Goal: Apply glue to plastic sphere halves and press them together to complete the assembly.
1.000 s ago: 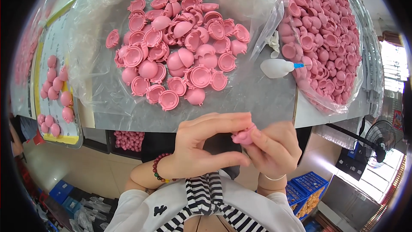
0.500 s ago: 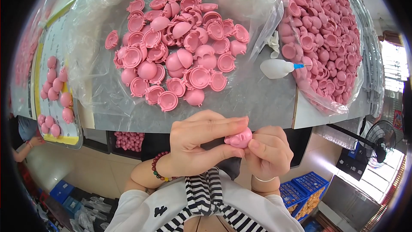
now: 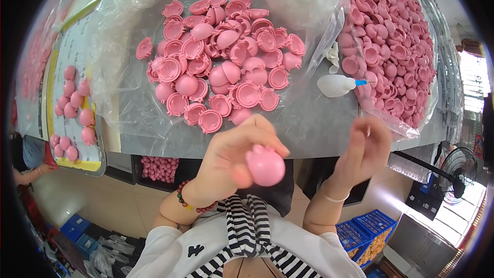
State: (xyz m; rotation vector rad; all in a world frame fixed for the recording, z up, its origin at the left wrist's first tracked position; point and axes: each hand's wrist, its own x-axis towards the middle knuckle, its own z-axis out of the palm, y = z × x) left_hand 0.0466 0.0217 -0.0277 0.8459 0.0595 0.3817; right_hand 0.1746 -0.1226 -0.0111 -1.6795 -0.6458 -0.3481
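Note:
A round pink plastic ball (image 3: 266,167) with small bumps on its upper side is gripped in my left hand (image 3: 225,155), just in front of the table's near edge. My right hand (image 3: 362,150) is raised to the right, apart from the ball. Its fingers point upward, loosely spread and a little blurred, with nothing visible in them. Beyond my left hand, a pile of pink half-shells (image 3: 221,56) lies on clear plastic sheeting, some cup-side up and some dome-side up. A white squeeze bottle (image 3: 335,86) with a blue needle tip rests on its side beyond my right hand.
A large clear bag of pink half-shells (image 3: 391,46) covers the right side of the grey table (image 3: 309,134). At the left, a tray (image 3: 98,149) carries several pink balls. Below the table edge sits a dark bin of small pink pieces (image 3: 159,169). Another person's hand (image 3: 46,169) shows far left.
My right hand has let go of the pink ball and moved right and up. My left hand keeps the ball, shifted slightly left and turned so its smooth dome shows.

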